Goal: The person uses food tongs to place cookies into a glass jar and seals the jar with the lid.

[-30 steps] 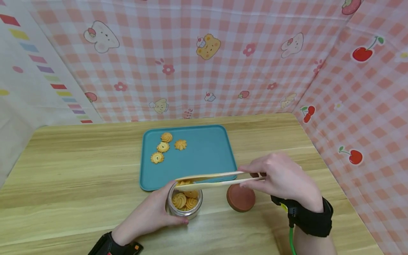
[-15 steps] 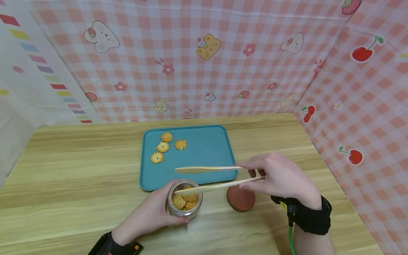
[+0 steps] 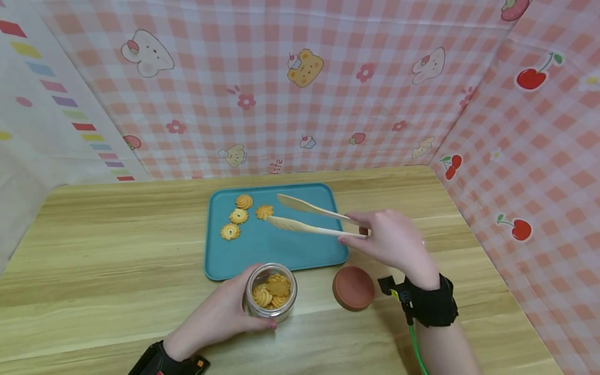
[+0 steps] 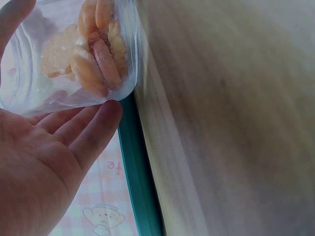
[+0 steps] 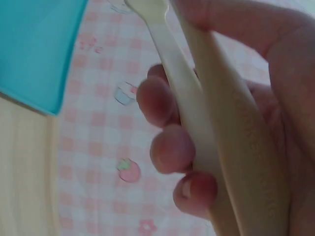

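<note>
A clear jar (image 3: 271, 307) stands on the table with several swirled cookies (image 3: 277, 286) inside, seen through its wall in the left wrist view. My left hand (image 3: 229, 307) grips it from the left, thumb on the near side and fingers on the far side. With my right hand (image 3: 389, 239) I hold pale beige tongs (image 3: 304, 227) by the arms. Their tips are spread apart over the blue tray (image 3: 281, 260), with nothing between them. The nearer tip is beside a flower-shaped cookie (image 3: 264, 212). Three more cookies (image 3: 238, 216) lie in a line on the tray's left side.
A round reddish-brown lid (image 3: 353, 288) lies on the wooden table (image 3: 117, 250), right of the jar and in front of the tray. Pink checked cloth (image 3: 347, 88) hangs behind and to the right. A green cable (image 3: 416, 346) runs from the right wrist.
The tongs have risen out of the jar and moved away over the tray, toward the flower-shaped cookie. The cookie in their tips earlier is now in the jar. My left hand stays put.
</note>
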A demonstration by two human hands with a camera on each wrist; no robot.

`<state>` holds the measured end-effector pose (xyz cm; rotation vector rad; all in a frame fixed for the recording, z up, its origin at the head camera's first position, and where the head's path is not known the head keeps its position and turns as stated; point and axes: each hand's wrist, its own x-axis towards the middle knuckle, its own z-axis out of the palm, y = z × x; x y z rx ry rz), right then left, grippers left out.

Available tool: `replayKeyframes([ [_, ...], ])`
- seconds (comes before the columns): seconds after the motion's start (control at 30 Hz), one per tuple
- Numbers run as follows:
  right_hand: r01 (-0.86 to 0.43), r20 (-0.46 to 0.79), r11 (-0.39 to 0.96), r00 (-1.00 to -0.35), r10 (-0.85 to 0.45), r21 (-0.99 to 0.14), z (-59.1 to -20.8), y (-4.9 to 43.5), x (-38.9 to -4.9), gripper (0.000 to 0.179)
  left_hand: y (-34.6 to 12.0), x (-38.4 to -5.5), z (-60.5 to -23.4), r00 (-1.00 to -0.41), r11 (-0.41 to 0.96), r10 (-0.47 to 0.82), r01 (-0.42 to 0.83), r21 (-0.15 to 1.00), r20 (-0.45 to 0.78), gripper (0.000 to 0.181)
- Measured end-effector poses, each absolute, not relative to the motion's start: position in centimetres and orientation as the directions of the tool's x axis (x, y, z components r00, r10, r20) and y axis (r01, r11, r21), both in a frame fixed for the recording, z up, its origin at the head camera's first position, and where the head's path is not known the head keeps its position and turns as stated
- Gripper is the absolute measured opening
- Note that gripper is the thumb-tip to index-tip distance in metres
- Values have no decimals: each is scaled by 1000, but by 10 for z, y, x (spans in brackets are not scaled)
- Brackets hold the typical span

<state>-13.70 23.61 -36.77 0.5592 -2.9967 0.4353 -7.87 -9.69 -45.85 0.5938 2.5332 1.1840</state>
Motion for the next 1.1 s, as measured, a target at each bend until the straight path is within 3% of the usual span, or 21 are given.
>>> replayKeyframes([
  [0.2, -368, 119, 904, -929, -350, -216, -381, 215, -150, 36, -98, -80, -458, -878, 579, 471, 232, 781, -88, 97],
  [0.4, -325, 76, 927, -946, -316, -186, -391, 195, -162, 46, -97, -80, -460, -870, 564, 491, 271, 780, -52, 95],
  [0.7, -308, 23, 927, -950, -311, -214, -405, 185, -173, 44, -93, -78, -459, -869, 551, 490, 251, 796, -65, 96],
  [1.1, -342, 74, 917, -940, -334, -208, -415, 176, -178, 34, -98, -78, -460, -877, 570, 476, 257, 780, -59, 96],
])
